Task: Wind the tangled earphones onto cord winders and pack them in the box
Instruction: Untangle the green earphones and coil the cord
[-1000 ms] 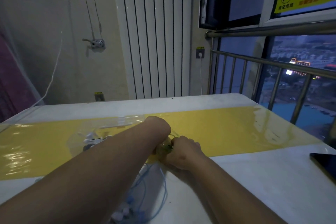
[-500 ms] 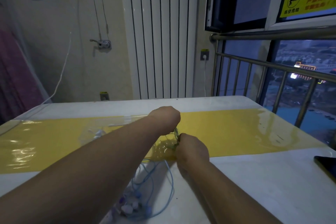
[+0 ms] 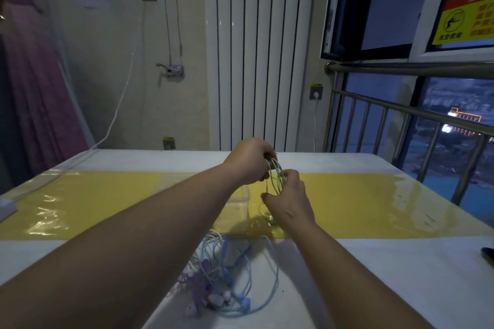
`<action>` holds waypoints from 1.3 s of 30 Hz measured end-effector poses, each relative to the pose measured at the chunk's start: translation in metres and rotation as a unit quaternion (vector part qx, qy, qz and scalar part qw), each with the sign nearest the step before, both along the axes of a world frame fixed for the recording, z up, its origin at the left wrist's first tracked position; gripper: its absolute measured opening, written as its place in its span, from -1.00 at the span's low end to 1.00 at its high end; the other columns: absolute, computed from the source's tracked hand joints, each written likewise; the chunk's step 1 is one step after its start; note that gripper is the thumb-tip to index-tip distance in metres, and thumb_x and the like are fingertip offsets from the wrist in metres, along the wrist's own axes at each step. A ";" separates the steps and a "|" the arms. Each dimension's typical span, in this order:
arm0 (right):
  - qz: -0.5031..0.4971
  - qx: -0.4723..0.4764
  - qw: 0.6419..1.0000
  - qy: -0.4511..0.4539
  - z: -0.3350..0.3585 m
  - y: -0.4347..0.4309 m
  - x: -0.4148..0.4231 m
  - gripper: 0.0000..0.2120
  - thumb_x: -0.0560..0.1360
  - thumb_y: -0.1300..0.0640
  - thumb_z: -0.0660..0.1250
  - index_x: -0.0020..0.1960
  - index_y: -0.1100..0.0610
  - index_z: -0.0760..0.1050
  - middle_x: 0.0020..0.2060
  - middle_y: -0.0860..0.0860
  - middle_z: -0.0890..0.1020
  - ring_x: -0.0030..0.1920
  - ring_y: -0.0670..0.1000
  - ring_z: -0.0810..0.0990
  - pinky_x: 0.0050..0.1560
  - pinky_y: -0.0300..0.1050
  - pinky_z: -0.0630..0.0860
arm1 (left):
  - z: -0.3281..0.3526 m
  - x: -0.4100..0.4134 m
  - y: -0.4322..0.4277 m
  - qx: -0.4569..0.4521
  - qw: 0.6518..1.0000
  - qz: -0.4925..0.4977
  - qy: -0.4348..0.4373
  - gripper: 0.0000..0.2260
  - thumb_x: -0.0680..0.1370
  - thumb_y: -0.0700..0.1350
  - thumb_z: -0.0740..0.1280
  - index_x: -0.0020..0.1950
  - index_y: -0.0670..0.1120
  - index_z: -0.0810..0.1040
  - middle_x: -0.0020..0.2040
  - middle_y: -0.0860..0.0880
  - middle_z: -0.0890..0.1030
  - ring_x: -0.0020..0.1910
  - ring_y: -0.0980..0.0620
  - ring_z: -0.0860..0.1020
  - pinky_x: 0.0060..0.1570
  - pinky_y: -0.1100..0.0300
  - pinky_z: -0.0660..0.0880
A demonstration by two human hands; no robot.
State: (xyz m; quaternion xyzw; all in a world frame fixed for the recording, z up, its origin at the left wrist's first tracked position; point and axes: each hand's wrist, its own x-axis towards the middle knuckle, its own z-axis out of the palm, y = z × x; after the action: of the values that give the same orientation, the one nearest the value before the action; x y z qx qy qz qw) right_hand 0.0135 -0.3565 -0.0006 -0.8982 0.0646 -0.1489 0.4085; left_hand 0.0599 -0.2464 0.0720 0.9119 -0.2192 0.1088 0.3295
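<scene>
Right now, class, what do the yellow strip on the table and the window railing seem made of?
Yellow strip: likely paper or cloth under clear plastic film; glossy, wrinkled highlights. Railing: probably stainless steel; round bars with a dull silvery sheen.

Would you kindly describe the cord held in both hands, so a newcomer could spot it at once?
Find the yellow strip across the white table. Above its middle, the left hand and right hand hold pale green cord loops. Unlike the blue-and-purple tangle lying nearer, it is lifted.
</scene>
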 end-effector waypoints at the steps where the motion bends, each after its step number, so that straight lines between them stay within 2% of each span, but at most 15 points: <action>1: 0.004 0.015 1.000 -0.002 0.001 0.002 0.000 -0.36 0.47 0.00 0.39 0.42 0.02 0.14 0.31 0.11 0.37 0.09 0.17 0.48 -0.09 -0.03 0.41 | 0.003 -0.003 0.001 -0.012 1.000 -0.006 0.005 -0.85 0.56 -0.31 0.28 -0.03 -0.12 0.61 -0.26 -0.07 0.63 -0.35 0.03 0.65 -0.29 0.11 0.64; 4: -0.018 0.079 0.997 -0.010 0.006 0.010 0.004 -0.28 0.48 -0.09 0.39 0.48 -0.06 0.06 0.28 0.10 0.47 0.14 0.20 0.55 -0.07 -0.01 0.45 | 0.012 -0.011 0.005 -0.058 0.998 -0.026 0.019 -0.85 0.56 -0.31 0.29 -0.06 -0.10 0.60 -0.23 -0.08 0.64 -0.33 0.03 0.66 -0.28 0.14 0.64; 7: -0.028 0.113 0.993 -0.012 0.015 0.015 0.010 -0.69 0.52 -0.04 0.32 0.22 -0.01 0.39 -0.08 0.04 0.63 -0.26 0.05 0.62 -0.26 -0.08 0.48 | 0.018 -0.017 0.015 -0.101 0.994 -0.034 0.017 -0.85 0.56 -0.28 0.31 -0.11 -0.07 0.60 -0.24 -0.07 0.64 -0.30 0.01 0.67 -0.27 0.15 0.64; 8: -0.035 0.105 0.994 -0.009 0.017 0.017 0.011 -0.84 0.54 0.00 0.27 0.07 0.04 0.47 -0.17 0.05 0.63 -0.33 0.03 0.58 -0.28 -0.09 0.46 | 0.019 -0.018 0.020 -0.113 0.993 -0.033 0.017 -0.84 0.56 -0.29 0.31 -0.12 -0.06 0.60 -0.24 -0.08 0.64 -0.29 -0.01 0.67 -0.27 0.13 0.65; 9: -0.040 0.094 0.995 -0.010 0.020 0.018 0.013 -0.85 0.56 0.02 0.22 -0.02 0.06 0.51 -0.21 0.07 0.63 -0.33 0.05 0.55 -0.26 -0.06 0.50 | 0.020 -0.019 0.024 -0.125 0.991 -0.031 0.017 -0.84 0.56 -0.29 0.31 -0.13 -0.06 0.60 -0.25 -0.08 0.64 -0.28 -0.02 0.66 -0.26 0.11 0.65; 12: -0.046 0.100 0.994 -0.016 0.023 0.029 0.017 -0.85 0.56 0.06 0.15 -0.08 0.05 0.46 -0.20 0.09 0.59 -0.24 0.16 0.55 -0.14 0.17 0.62 | 0.019 -0.022 0.044 -0.153 0.988 -0.011 0.014 -0.83 0.56 -0.30 0.29 -0.12 -0.08 0.59 -0.27 -0.06 0.63 -0.28 -0.02 0.65 -0.26 0.14 0.63; 14: -0.043 0.095 0.994 -0.030 0.026 0.037 0.019 -0.90 0.52 0.09 0.13 -0.10 0.04 0.41 -0.18 0.10 0.59 -0.20 0.19 0.58 -0.17 0.24 0.61 | 0.017 -0.024 0.059 -0.170 0.985 0.009 0.011 -0.84 0.57 -0.29 0.29 -0.12 -0.08 0.59 -0.27 -0.06 0.64 -0.29 0.01 0.65 -0.28 0.17 0.62; 17: -0.029 0.055 0.995 -0.074 0.041 0.048 0.017 -0.89 0.58 0.13 0.11 -0.07 0.10 0.38 -0.22 0.09 0.53 -0.27 0.10 0.48 -0.37 0.03 0.42 | 0.016 -0.027 0.079 -0.206 0.978 0.036 0.011 -0.87 0.57 -0.30 0.28 -0.07 -0.16 0.61 -0.26 -0.11 0.65 -0.34 0.03 0.63 -0.29 0.15 0.62; 20: -0.002 0.017 0.992 -0.124 0.060 0.060 0.012 -0.89 0.59 0.18 0.10 -0.08 0.13 0.37 -0.25 0.05 0.46 -0.31 0.03 0.37 -0.41 -0.07 0.17 | 0.018 -0.031 0.097 -0.232 0.971 0.051 0.007 -0.90 0.56 -0.27 0.30 -0.06 -0.20 0.62 -0.30 -0.09 0.64 -0.42 0.10 0.59 -0.31 0.20 0.59; 24: 0.046 -0.010 0.983 -0.177 0.083 0.083 0.007 -0.89 0.58 0.18 0.14 -0.08 0.12 0.42 -0.25 0.00 0.48 -0.28 0.01 0.41 -0.40 -0.09 0.21 | 0.021 -0.034 0.113 -0.278 0.959 0.047 0.012 -0.86 0.56 -0.26 0.32 -0.17 -0.09 0.56 -0.31 -0.04 0.58 -0.39 0.02 0.57 -0.27 0.09 0.59; 27: 0.068 -0.024 0.979 -0.191 0.093 0.100 0.005 -0.87 0.57 0.19 0.14 -0.08 0.13 0.45 -0.23 0.03 0.51 -0.28 0.01 0.42 -0.39 -0.09 0.21 | 0.018 -0.036 0.124 -0.305 0.951 0.023 0.047 -0.83 0.57 -0.26 0.31 0.07 -0.02 0.56 -0.15 -0.08 0.60 -0.27 -0.03 0.57 -0.26 0.07 0.54; 30: 0.077 -0.041 0.979 -0.182 0.095 0.112 0.005 -0.84 0.56 0.19 0.13 -0.12 0.14 0.47 -0.25 0.04 0.52 -0.25 0.08 0.45 -0.38 -0.09 0.23 | 0.004 -0.034 0.138 -0.373 0.903 -0.088 0.194 -0.61 0.51 -0.26 0.28 0.36 -0.16 0.44 0.12 -0.18 0.56 -0.08 -0.05 0.56 -0.25 0.13 0.50; 34: 0.079 -0.064 0.982 -0.157 0.092 0.115 0.001 -0.82 0.56 0.20 0.12 -0.16 0.12 0.45 -0.31 0.02 0.49 -0.32 0.02 0.42 -0.40 -0.10 0.20 | -0.017 -0.035 0.146 -0.520 0.759 -0.190 0.342 -0.47 0.36 -0.11 0.22 0.34 -0.12 0.47 0.03 -0.09 0.60 -0.15 -0.03 0.53 -0.27 0.14 0.39; 36: 0.080 -0.068 0.983 -0.153 0.089 0.114 0.000 -0.80 0.57 0.19 0.12 -0.17 0.11 0.46 -0.31 0.01 0.50 -0.32 0.01 0.42 -0.39 -0.10 0.23 | -0.027 -0.035 0.143 -0.537 0.732 -0.206 0.366 -0.51 0.40 -0.04 0.18 0.31 -0.09 0.50 -0.01 -0.08 0.62 -0.17 -0.03 0.52 -0.26 0.13 0.34; 39: 0.078 -0.068 0.985 -0.142 0.088 0.106 -0.001 -0.80 0.57 0.16 0.11 -0.17 0.10 0.45 -0.32 0.00 0.49 -0.33 -0.01 0.41 -0.39 -0.10 0.22 | -0.035 -0.035 0.130 -0.549 0.723 -0.203 0.367 -0.61 0.44 -0.04 0.17 0.20 -0.10 0.57 -0.06 -0.07 0.64 -0.23 -0.01 0.52 -0.27 0.14 0.32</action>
State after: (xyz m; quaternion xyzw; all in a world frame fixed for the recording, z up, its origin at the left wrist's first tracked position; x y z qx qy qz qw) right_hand 0.0123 -0.2501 0.0874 -0.8960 -0.0741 -0.2465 0.3617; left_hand 0.0251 -0.1166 0.0374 0.4735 -0.1629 -0.2025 0.8416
